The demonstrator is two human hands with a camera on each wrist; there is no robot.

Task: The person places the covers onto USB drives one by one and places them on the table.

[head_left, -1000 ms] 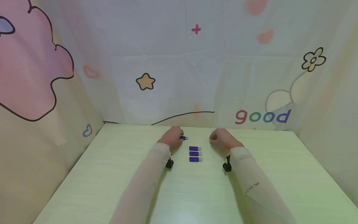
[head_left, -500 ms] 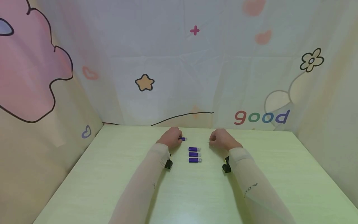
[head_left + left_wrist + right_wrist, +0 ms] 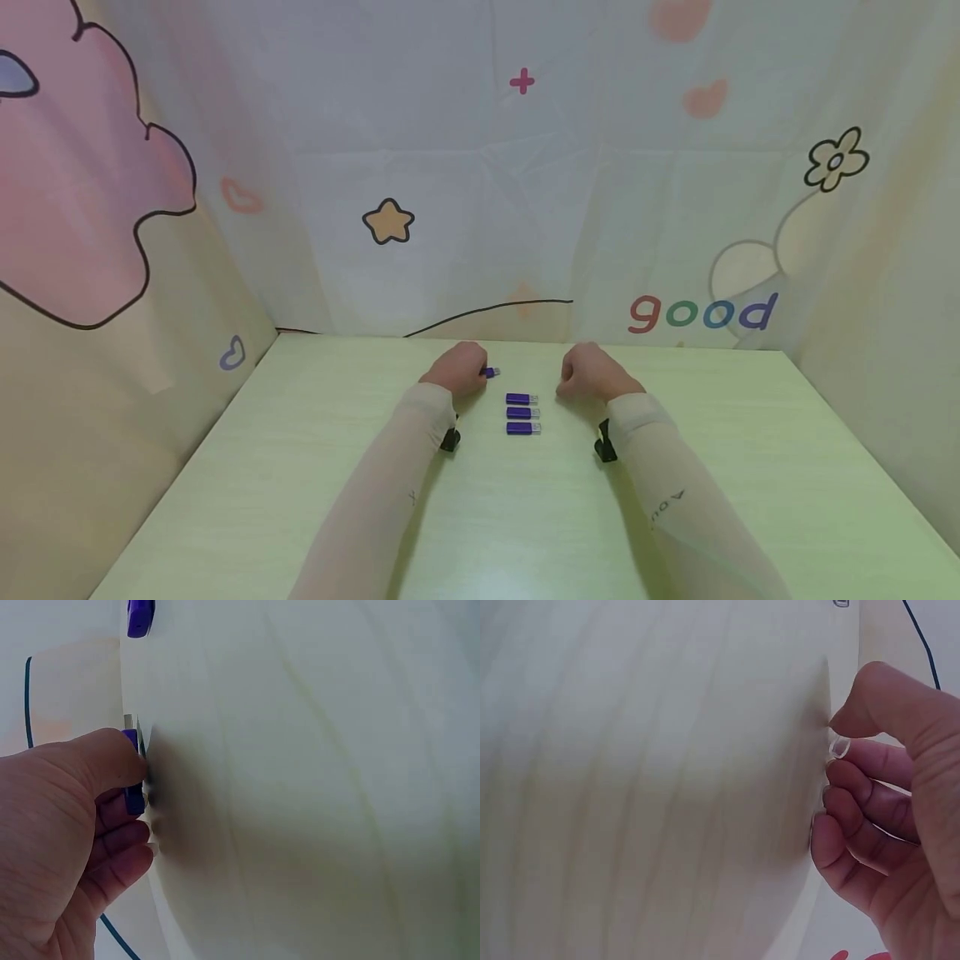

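Note:
My left hand (image 3: 459, 369) pinches a purple USB stick (image 3: 133, 799) between thumb and fingers, its bare metal plug (image 3: 128, 721) pointing away from the fingertips. In the head view that plug end faces right, toward my right hand (image 3: 595, 372). A small clear cap (image 3: 840, 746) sits between the thumb and index finger of the right hand, just over the tabletop. The two hands are apart. Between and nearer than them, three purple USB sticks (image 3: 517, 399) lie in a column on the table, their clear-capped ends to the right.
The pale green table (image 3: 480, 517) ends at a printed cloth backdrop (image 3: 465, 167) just beyond the hands. Cloth also hangs at the left and right sides. A small black camera (image 3: 605, 442) is strapped to each wrist.
The right hand has turned slightly and its fingertips have dipped nearer the table. The left hand keeps hold of its USB stick, almost still. The three lying sticks stay put.

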